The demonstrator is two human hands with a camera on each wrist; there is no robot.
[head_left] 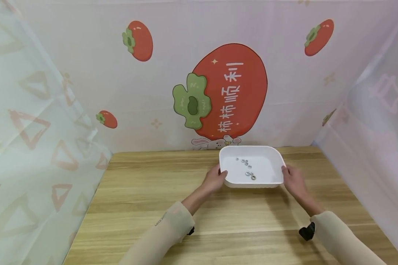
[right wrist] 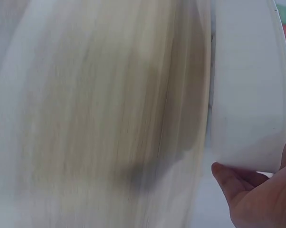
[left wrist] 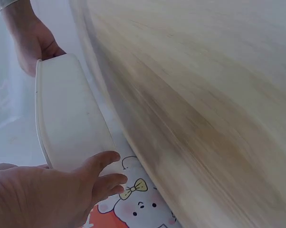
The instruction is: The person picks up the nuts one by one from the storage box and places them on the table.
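Note:
A white rectangular tray (head_left: 265, 165) with rounded corners is held level between both hands, over the back right part of the table in the head view. Several small silvery metal rings or nuts (head_left: 253, 177) lie scattered in its left half. My left hand (head_left: 215, 178) grips the left end, thumb over the rim. At the right end my right hand (head_left: 293, 180) grips the wall. Both wrist views show the tray's plain outer side, with the left hand's fingers (left wrist: 107, 159) at its lower edge and the right hand's fingers (right wrist: 226, 178) curled under a corner.
The wooden table (head_left: 146, 191) runs back to a patterned cloth wall (head_left: 166, 73) with red persimmon prints. Cloth side walls (head_left: 43, 147) close off the left and right. A dark strap piece (head_left: 307, 232) shows at the right cuff.

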